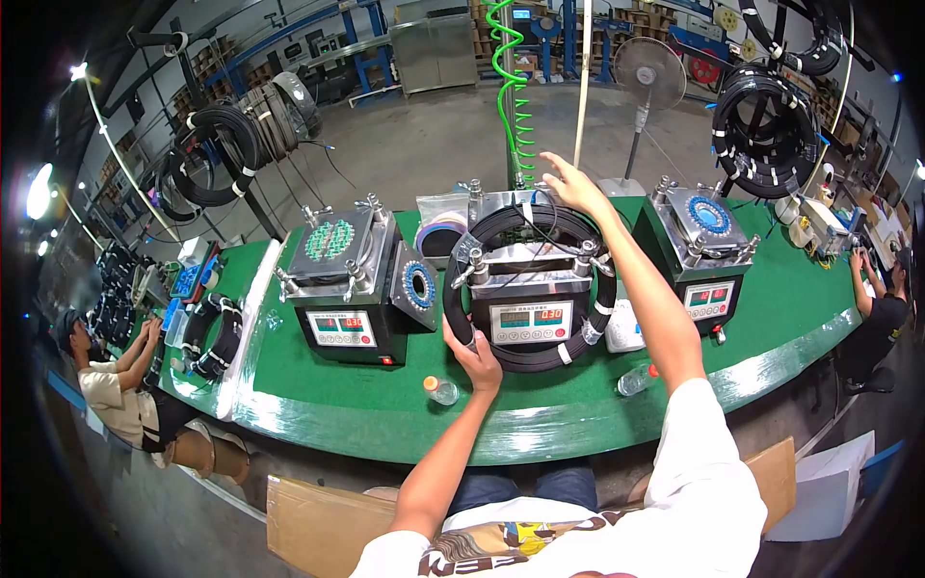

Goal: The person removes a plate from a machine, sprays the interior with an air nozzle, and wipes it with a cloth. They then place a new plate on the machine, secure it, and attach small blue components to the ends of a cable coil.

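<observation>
A large coil of black cable (604, 323), tied with white bands, stands tilted in front of the middle machine (535, 310), whose display shows through the ring. My left hand (472, 363) is closed on the coil's lower left edge. Above the coil's upper right side, my right hand (576, 187) is raised with fingers stretched out and apart, holding nothing that I can see. A thin loose cable end (551, 223) hangs at the coil's top. Just behind, a green spiral air hose (508, 96) drops to the bench.
Similar machines stand left (347, 279) and right (700, 246) on the green bench (385, 409). Small orange-capped bottles (441, 390) (634, 381) are near its front. Black cable coils (766, 135) hang on racks. A fan (649, 77) stands behind. Co-workers (120, 371) (872, 308) sit on both sides.
</observation>
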`<state>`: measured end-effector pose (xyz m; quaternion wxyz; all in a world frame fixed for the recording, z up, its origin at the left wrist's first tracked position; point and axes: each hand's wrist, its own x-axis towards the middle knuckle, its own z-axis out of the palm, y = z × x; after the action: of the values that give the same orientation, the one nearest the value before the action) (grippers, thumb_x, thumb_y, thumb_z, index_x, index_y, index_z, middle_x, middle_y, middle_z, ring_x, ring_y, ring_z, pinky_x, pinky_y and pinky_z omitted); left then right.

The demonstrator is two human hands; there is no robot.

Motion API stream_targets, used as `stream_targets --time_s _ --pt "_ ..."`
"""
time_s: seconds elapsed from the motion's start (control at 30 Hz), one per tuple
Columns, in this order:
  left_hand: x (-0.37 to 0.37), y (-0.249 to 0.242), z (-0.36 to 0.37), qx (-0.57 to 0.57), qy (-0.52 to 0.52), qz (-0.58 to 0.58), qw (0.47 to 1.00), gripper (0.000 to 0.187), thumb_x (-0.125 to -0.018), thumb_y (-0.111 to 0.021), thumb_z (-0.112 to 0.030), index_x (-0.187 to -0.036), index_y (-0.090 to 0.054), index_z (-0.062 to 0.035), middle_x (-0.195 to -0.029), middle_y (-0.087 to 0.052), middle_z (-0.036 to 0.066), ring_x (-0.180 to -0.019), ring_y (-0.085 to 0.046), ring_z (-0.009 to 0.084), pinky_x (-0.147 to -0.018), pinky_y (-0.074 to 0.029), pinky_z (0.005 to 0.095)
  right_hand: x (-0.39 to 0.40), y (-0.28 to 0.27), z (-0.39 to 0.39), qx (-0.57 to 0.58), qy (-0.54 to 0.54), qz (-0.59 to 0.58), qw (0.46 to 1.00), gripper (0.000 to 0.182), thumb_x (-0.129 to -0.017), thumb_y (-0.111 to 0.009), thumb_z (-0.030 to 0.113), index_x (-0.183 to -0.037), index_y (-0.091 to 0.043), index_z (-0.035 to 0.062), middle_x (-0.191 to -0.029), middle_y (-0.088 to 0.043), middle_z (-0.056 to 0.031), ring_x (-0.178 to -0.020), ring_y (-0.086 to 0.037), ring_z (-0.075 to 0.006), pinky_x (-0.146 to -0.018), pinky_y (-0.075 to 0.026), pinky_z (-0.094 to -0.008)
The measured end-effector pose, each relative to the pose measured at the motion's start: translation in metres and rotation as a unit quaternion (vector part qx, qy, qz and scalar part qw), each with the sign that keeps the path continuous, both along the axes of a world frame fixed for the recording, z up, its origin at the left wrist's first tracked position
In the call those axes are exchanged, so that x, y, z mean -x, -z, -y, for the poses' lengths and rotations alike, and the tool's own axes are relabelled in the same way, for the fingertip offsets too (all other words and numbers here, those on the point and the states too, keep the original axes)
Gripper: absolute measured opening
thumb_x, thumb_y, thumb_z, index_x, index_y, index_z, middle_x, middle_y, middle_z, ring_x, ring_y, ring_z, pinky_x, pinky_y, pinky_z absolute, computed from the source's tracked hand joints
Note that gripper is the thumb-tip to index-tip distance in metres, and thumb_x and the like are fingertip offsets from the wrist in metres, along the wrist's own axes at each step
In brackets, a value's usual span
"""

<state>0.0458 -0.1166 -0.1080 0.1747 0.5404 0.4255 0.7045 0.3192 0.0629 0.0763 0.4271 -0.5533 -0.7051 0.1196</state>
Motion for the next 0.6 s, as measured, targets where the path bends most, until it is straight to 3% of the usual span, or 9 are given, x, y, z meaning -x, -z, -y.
stream_targets --time_s 0.1,0.17,0.3,0.37,0.43,0.47,0.5,0.53,0.6 --pt "-0.001 -0.007 0.004 0.017 0.020 0.022 0.999 0.067 -0.098 -0.051 -0.017 -0.153 -0.025 0.0100 -0.143 -0.044 0.027 -0.124 -0.052 0.0354 -0.112 -0.035 0.0429 0.005 0.010 0.061 -0.063 0.015 -0.097 0.993 0.047 -0.104 -0.055 0.032 -0.141 -0.053 0.0038 -0.137 -0.059 -0.0244 -0.129 -0.057 -0.0378 -0.110 -0.043 -0.0415" --pt "0.001 -0.006 0.007 0.033 0.038 0.035 0.998 0.067 -0.098 -0.051 -0.016 -0.153 -0.025 0.0098 -0.142 -0.044 0.027 -0.124 -0.052 0.0349 -0.112 -0.036 0.0424 0.012 0.021 0.107 -0.110 0.094 -0.066 0.987 0.046 -0.105 -0.052 0.032 -0.139 -0.055 0.0014 -0.133 -0.062 -0.0235 -0.125 -0.060 -0.0365 -0.107 -0.045 -0.0397" --pt "0.001 -0.008 0.007 0.052 0.035 0.037 0.997 0.062 -0.100 -0.055 -0.018 -0.150 -0.029 0.0081 -0.141 -0.045 0.026 -0.124 -0.052 0.0330 -0.111 -0.036 0.0406 0.038 0.035 0.175 -0.032 0.163 -0.210 0.963 0.043 -0.107 -0.050 0.028 -0.133 -0.060 -0.0040 -0.122 -0.068 -0.0233 -0.111 -0.068 -0.0283 -0.098 -0.049 -0.0361" --pt "0.001 -0.011 0.006 0.070 0.015 0.048 0.996 0.058 -0.102 -0.056 -0.020 -0.147 -0.032 0.0073 -0.141 -0.045 0.026 -0.124 -0.052 0.0326 -0.111 -0.036 0.0402 0.040 0.061 0.173 -0.120 0.157 -0.239 0.951 0.039 -0.107 -0.045 0.021 -0.132 -0.061 -0.0056 -0.119 -0.070 -0.0246 -0.106 -0.068 -0.0275 -0.095 -0.050 -0.0356" --pt "0.012 -0.022 -0.001 0.130 0.065 0.131 0.981 0.036 -0.106 -0.055 -0.025 -0.126 -0.044 0.0022 -0.123 -0.052 0.020 -0.110 -0.054 0.0281 -0.103 -0.040 0.0400 0.047 0.067 0.164 -0.188 0.209 -0.216 0.935 0.036 -0.106 -0.045 0.017 -0.131 -0.062 -0.0031 -0.114 -0.071 -0.0247 -0.099 -0.070 -0.0307 -0.090 -0.051 -0.0368" --pt "0.022 -0.027 -0.009 0.126 0.038 0.102 0.986 0.031 -0.107 -0.052 -0.026 -0.120 -0.047 0.0019 -0.117 -0.053 0.017 -0.106 -0.053 0.0264 -0.100 -0.040 0.0395 0.049 0.067 0.166 -0.151 0.231 -0.216 0.937 0.035 -0.105 -0.046 0.017 -0.130 -0.063 -0.0021 -0.112 -0.071 -0.0244 -0.098 -0.070 -0.0318 -0.089 -0.052 -0.0375" --pt "0.031 -0.033 -0.020 0.122 0.012 0.073 0.990 0.029 -0.108 -0.050 -0.027 -0.113 -0.049 0.0016 -0.110 -0.054 0.014 -0.101 -0.052 0.0246 -0.096 -0.041 0.0390 0.054 0.055 0.174 -0.114 0.252 -0.216 0.936 0.034 -0.104 -0.046 0.016 -0.129 -0.063 -0.0010 -0.111 -0.071 -0.0242 -0.096 -0.070 -0.0328 -0.087 -0.052 -0.0383" --pt "0.034 -0.041 -0.039 0.117 -0.004 0.133 0.984 0.032 -0.110 -0.046 -0.028 -0.103 -0.053 0.0019 -0.105 -0.055 0.013 -0.098 -0.051 0.0226 -0.093 -0.041 0.0367 0.059 0.047 0.180 -0.078 0.273 -0.215 0.934 0.034 -0.104 -0.047 0.015 -0.129 -0.064 0.0001 -0.109 -0.071 -0.0239 -0.094 -0.070 -0.0339 -0.086 -0.052 -0.0390" --pt "0.050 -0.058 -0.081 0.134 0.004 0.088 0.987 0.034 -0.110 -0.049 -0.032 -0.099 -0.057 -0.0010 -0.094 -0.058 0.005 -0.088 -0.054 0.0154 -0.082 -0.044 0.0315 0.056 0.054 0.178 -0.119 0.259 -0.215 0.934 0.030 -0.102 -0.049 0.013 -0.125 -0.064 0.0015 -0.102 -0.072 -0.0230 -0.089 -0.071 -0.0345 -0.081 -0.053 -0.0414"
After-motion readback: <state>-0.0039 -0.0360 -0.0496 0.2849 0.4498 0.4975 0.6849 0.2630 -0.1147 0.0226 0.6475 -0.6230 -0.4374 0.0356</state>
